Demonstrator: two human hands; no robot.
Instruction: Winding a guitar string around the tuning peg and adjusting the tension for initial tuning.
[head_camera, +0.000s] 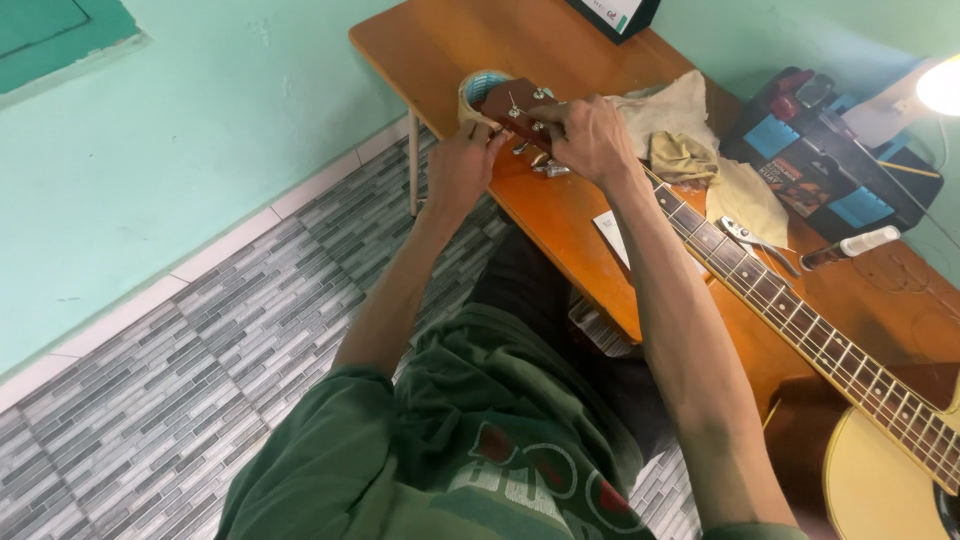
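Gripping guitar headstock (512, 108) — both hands

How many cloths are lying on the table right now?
2: a pale cloth beside the right hand, and a yellow cloth just past the guitar neck. More could be hidden underneath.

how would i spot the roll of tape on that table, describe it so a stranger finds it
Start at the wooden table and follow the guitar neck up to the headstock, where the left hand and right hand meet. The tape roll sits under the headstock's tip: the only ring there, beige with a blue inner rim.
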